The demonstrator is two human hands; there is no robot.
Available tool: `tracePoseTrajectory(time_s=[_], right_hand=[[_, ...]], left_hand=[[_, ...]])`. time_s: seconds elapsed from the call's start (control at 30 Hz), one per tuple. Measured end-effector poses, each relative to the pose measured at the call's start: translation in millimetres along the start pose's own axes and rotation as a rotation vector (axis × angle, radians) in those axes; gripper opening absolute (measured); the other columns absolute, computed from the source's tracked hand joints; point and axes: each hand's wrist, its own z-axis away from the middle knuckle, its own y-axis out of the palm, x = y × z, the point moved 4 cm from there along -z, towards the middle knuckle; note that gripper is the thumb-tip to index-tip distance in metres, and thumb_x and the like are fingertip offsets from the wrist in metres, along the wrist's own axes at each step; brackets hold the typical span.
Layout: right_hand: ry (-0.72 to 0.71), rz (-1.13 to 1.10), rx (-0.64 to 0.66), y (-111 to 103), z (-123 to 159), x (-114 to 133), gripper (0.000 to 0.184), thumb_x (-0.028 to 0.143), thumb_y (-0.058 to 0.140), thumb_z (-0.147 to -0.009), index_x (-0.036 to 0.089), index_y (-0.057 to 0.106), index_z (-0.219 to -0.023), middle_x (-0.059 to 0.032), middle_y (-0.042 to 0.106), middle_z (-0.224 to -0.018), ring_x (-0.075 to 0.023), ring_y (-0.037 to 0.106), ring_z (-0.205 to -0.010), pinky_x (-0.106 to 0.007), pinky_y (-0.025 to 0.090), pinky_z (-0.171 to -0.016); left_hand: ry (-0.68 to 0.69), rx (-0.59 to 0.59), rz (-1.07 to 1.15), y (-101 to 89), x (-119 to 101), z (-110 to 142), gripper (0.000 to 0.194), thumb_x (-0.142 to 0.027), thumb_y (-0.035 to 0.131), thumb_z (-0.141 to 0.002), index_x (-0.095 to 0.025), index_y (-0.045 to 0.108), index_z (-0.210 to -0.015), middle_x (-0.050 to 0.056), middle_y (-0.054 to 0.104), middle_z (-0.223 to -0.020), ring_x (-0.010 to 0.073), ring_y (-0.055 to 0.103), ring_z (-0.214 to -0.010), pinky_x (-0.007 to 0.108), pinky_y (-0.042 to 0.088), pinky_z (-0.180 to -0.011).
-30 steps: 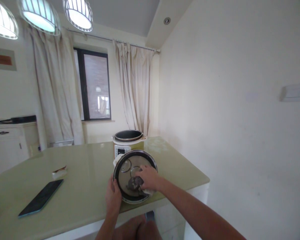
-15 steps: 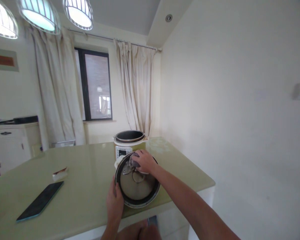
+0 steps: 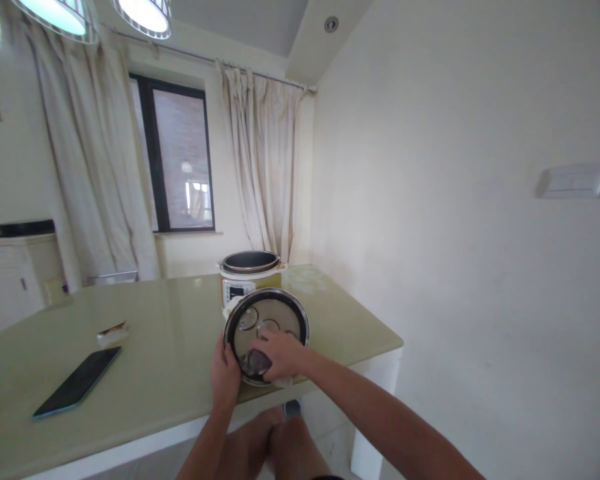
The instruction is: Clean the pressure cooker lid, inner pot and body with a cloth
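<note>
Lid [image 3: 269,313], round, shiny-edged, black ring [image 3: 303,327], bunched grey cloth [image 3: 257,362]

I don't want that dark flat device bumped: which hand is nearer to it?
Left. The left hand, holding the round lid, is right of the dark flat device; the right hand, holding a greyish wad against the lid, is farther right.

We clasp on both sides, bare-armed: our left forearm [image 3: 209,432] rises steeply to a left grip [image 3: 225,373] bent round in a hold, while our right forearm [image 3: 365,403] slants in from the lower right to a right grip [image 3: 279,355], fingers [image 3: 267,345] curled and turned leftward. Below, our bare legs [image 3: 296,445] show between the two.
</note>
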Motion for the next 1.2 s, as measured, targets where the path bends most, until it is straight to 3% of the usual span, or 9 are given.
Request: tracePoseTrajectory(time_s=[0.13,0.23,0.47,0.67,0.77,0.87,1.0,1.1,1.2], right_hand=[[0.006,0.044,-0.161,14,-16,14,0.061,0.05,0.08,-0.08,0.027,0.064,-0.133,-0.0107,0.063,-0.125,-0.0312,0.061,-0.116,-0.047,0.054,-0.101],[0.021,0.055,-0.137,12,-18,9,0.06,0.054,0.081,-0.077,0.027,0.068,-0.128,-0.0108,0.063,-0.124,-0.033,0.059,-0.118,-0.048,0.054,-0.099],[0.146,0.183,0.033,-24,-13,-39,0.05,0.046,0.082,-0.078,0.028,0.073,-0.124,-0.0115,0.067,-0.12,-0.0347,0.063,-0.111,-0.047,0.058,-0.09],[0.151,0.349,-0.165,-46,-49,-51,0.039,0.025,0.073,-0.09,0.024,0.066,-0.129,-0.0156,0.062,-0.132,-0.0331,0.054,-0.124,-0.048,0.05,-0.103],[-0.058,0.306,-0.236,-41,-66,-38,0.048,0.018,0.065,-0.094,0.026,0.057,-0.141,-0.013,0.06,-0.135,-0.0297,0.051,-0.128,-0.045,0.046,-0.108],[0.015,0.136,-0.316,-40,-70,-39,0.073,0.033,0.081,-0.085,0.021,0.048,-0.15,-0.0145,0.056,-0.144,-0.0306,0.048,-0.136,-0.046,0.04,-0.117],[0.137,-0.06,-0.368,-50,-39,-53,0.087,0.068,0.082,-0.079,0.022,0.055,-0.146,-0.015,0.044,-0.16,-0.0352,0.038,-0.149,-0.052,0.032,-0.125],[0.191,-0.125,-0.436,-52,3,-69,0.072,0.07,0.068,-0.092,0.027,0.057,-0.148,-0.0121,0.042,-0.165,-0.0324,0.036,-0.154,-0.052,0.028,-0.128],[0.416,-0.263,-0.55,-31,38,-89,0.088,0.069,0.071,-0.089,0.023,0.044,-0.16,-0.0165,0.043,-0.166,-0.0352,0.035,-0.155,-0.057,0.029,-0.127]], left_hand=[[-0.047,0.004,0.001,-2.3,4,0,0.052,-0.037,0.038,-0.104,-0.016,0.059,-0.148,0.016,0.068,-0.146,0.0282,0.062,-0.138,0.044,0.048,-0.119],[-0.073,-0.004,-0.001,-5.3,1,1,0.053,-0.039,0.038,-0.105,-0.017,0.058,-0.149,0.016,0.067,-0.147,0.0291,0.062,-0.138,0.046,0.048,-0.119],[-0.076,-0.005,0.074,-9.7,-12,3,0.054,-0.039,0.041,-0.104,-0.019,0.055,-0.152,0.014,0.064,-0.151,0.028,0.058,-0.143,0.045,0.046,-0.121],[-0.029,-0.022,0.056,-10.8,-11,5,0.055,-0.04,0.039,-0.104,-0.019,0.055,-0.151,0.014,0.063,-0.152,0.0272,0.057,-0.144,0.044,0.043,-0.123],[-0.021,-0.001,0.08,-10.1,-9,5,0.057,-0.04,0.037,-0.104,-0.014,0.052,-0.152,0.017,0.061,-0.154,0.0285,0.055,-0.146,0.045,0.042,-0.124],[-0.046,0.036,0.091,-7.8,-4,3,0.056,-0.039,0.037,-0.104,-0.013,0.049,-0.152,0.019,0.061,-0.152,0.029,0.056,-0.144,0.047,0.043,-0.123],[-0.045,0.023,0.058,-8.3,-5,3,0.057,-0.038,0.036,-0.104,-0.013,0.046,-0.154,0.02,0.062,-0.149,0.0302,0.058,-0.142,0.049,0.045,-0.121],[0.037,-0.044,-0.054,-13.4,-18,8,0.06,-0.032,0.035,-0.103,-0.008,0.042,-0.158,0.025,0.056,-0.152,0.0334,0.052,-0.146,0.054,0.041,-0.123],[0.206,-0.047,-0.171,-13.4,-43,18,0.058,-0.028,0.032,-0.105,-0.013,0.045,-0.159,0.022,0.052,-0.158,0.0325,0.044,-0.153,0.058,0.027,-0.13]])
